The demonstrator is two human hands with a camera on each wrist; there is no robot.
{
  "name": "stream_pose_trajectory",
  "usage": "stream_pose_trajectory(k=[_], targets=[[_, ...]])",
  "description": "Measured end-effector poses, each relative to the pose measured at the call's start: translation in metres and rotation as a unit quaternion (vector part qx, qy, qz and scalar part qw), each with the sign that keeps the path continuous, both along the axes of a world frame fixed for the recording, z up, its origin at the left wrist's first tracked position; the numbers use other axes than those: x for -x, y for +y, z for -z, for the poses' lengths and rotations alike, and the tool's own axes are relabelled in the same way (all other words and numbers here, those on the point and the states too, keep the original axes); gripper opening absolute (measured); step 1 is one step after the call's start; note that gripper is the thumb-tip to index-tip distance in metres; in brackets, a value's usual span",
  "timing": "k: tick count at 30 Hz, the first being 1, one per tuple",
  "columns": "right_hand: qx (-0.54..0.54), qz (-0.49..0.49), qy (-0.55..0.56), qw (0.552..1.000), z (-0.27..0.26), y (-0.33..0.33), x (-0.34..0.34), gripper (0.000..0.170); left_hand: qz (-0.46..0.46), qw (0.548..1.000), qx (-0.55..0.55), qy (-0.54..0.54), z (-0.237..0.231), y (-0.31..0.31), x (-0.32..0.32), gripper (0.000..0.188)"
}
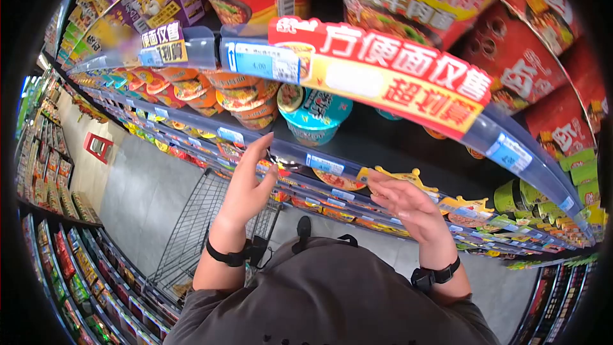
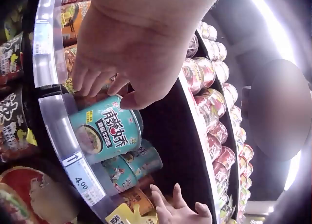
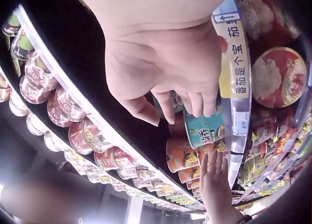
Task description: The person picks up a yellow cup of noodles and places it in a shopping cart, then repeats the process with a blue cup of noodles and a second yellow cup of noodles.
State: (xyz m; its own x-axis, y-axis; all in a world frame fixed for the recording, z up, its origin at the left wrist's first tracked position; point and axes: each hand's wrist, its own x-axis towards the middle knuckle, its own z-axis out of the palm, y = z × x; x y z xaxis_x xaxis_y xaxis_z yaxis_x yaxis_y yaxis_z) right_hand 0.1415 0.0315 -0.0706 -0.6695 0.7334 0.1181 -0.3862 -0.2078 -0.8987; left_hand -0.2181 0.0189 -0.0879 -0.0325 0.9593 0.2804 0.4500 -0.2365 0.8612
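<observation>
My left hand [image 1: 246, 186] is raised at the front edge of a shelf, fingers loosely extended and holding nothing. In the left wrist view its thumb overlaps the rim of a teal instant noodle cup [image 2: 109, 129], with more teal cups [image 2: 144, 160] behind and beside that one. The right hand [image 1: 408, 206] hovers by the same shelf edge further right, its fingers loosely bent and nothing in them. Seen from the right wrist, its fingertips hang in front of the dark shelf space, near a teal cup [image 3: 204, 130] and orange noodle cups [image 3: 183, 154].
A price tag strip [image 1: 262, 62] and a red and yellow sign [image 1: 389, 70] run along the shelf above, under large red noodle buckets [image 1: 408, 0]. Behind my left arm stands a wire shopping cart [image 1: 185, 230]. A red step stool [image 1: 98, 147] is further down the aisle.
</observation>
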Motion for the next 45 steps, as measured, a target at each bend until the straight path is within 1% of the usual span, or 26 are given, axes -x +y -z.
stream_pose_trajectory(k=[3, 5, 7, 8, 9, 11, 12, 13, 15, 16, 20, 22, 23, 26, 28, 29, 31, 32, 33, 36, 40, 42, 45], targets=[[0.003, 0.033, 0.012, 0.999, -0.012, 0.014, 0.02, 0.061, 0.032, 0.999, -0.002, -0.002, -0.012, 0.024, 0.008, 0.06], [0.005, 0.036, 0.02, 0.999, -0.011, 0.027, 0.03, 0.064, 0.051, 0.999, -0.001, -0.009, -0.009, 0.04, 0.015, 0.064], [-0.018, 0.06, 0.02, 0.998, -0.01, 0.039, 0.04, 0.067, 0.081, 0.997, 0.002, 0.003, -0.009, 0.053, 0.02, 0.066], [-0.014, 0.059, 0.024, 0.998, -0.008, 0.044, 0.044, 0.071, 0.095, 0.995, 0.019, 0.01, -0.011, 0.057, 0.023, 0.069], [-0.014, 0.062, 0.024, 0.998, -0.004, 0.048, 0.049, 0.071, 0.098, 0.995, 0.02, 0.011, -0.009, 0.062, 0.026, 0.069], [-0.001, 0.126, 0.068, 0.99, 0.007, 0.052, 0.06, 0.079, 0.131, 0.991, 0.032, 0.005, -0.004, 0.07, 0.031, 0.07], [-0.017, 0.125, 0.069, 0.99, 0.005, 0.058, 0.067, 0.085, 0.146, 0.988, 0.041, 0.0, -0.004, 0.075, 0.033, 0.071], [-0.017, 0.128, 0.07, 0.989, 0.005, 0.06, 0.069, 0.085, 0.149, 0.988, 0.042, 0.001, -0.005, 0.078, 0.034, 0.071], [0.033, 0.153, 0.021, 0.987, 0.005, 0.063, 0.072, 0.09, 0.182, 0.981, 0.07, -0.004, -0.009, 0.082, 0.037, 0.071], [0.056, 0.159, -0.006, 0.986, 0.0, 0.063, 0.075, 0.094, 0.196, 0.979, 0.054, 0.008, -0.008, 0.085, 0.038, 0.072], [0.067, 0.144, -0.004, 0.987, 0.007, 0.067, 0.083, 0.094, 0.2, 0.977, 0.069, 0.003, -0.011, 0.083, 0.038, 0.073], [0.007, 0.148, 0.05, 0.988, 0.007, 0.066, 0.089, 0.093, 0.206, 0.978, 0.025, 0.003, -0.007, 0.082, 0.036, 0.075], [0.007, 0.147, 0.049, 0.988, 0.007, 0.066, 0.089, 0.093, 0.205, 0.978, 0.024, 0.003, -0.008, 0.08, 0.034, 0.075], [-0.015, 0.132, 0.067, 0.989, 0.001, 0.061, 0.086, 0.097, 0.188, 0.982, -0.008, -0.014, -0.015, 0.07, 0.025, 0.076], [0.004, 0.16, 0.071, 0.985, -0.011, 0.05, 0.085, 0.103, 0.189, 0.98, -0.054, -0.01, -0.024, 0.059, 0.019, 0.076], [0.001, 0.153, 0.07, 0.986, -0.012, 0.048, 0.081, 0.103, 0.182, 0.982, -0.057, -0.01, -0.028, 0.053, 0.017, 0.076], [-0.02, 0.095, 0.091, 0.991, -0.014, 0.041, 0.068, 0.097, 0.175, 0.981, -0.084, 0.012, -0.032, 0.038, 0.011, 0.076], [-0.012, 0.092, 0.084, 0.992, -0.017, 0.035, 0.064, 0.101, 0.157, 0.98, -0.109, 0.047, -0.031, 0.03, 0.009, 0.075], [-0.012, 0.083, 0.084, 0.993, -0.016, 0.029, 0.058, 0.101, 0.148, 0.982, -0.109, 0.048, -0.032, 0.022, 0.004, 0.075], [0.007, 0.048, 0.086, 0.995, -0.014, 0.01, 0.04, 0.101, 0.12, 0.987, -0.105, 0.026, -0.033, -0.007, -0.014, 0.066], [0.025, 0.023, 0.072, 0.997, -0.011, -0.02, 0.011, 0.1, 0.097, 0.988, -0.098, 0.067, -0.029, -0.053, -0.041, 0.069], [0.042, 0.017, 0.04, 0.998, -0.008, -0.039, -0.003, 0.102, 0.084, 0.991, -0.082, 0.064, -0.023, -0.08, -0.056, 0.069], [0.06, -0.012, 0.047, 0.997, 0.007, -0.065, -0.025, 0.1, 0.054, 0.995, -0.055, 0.061, -0.008, -0.123, -0.079, 0.069]])
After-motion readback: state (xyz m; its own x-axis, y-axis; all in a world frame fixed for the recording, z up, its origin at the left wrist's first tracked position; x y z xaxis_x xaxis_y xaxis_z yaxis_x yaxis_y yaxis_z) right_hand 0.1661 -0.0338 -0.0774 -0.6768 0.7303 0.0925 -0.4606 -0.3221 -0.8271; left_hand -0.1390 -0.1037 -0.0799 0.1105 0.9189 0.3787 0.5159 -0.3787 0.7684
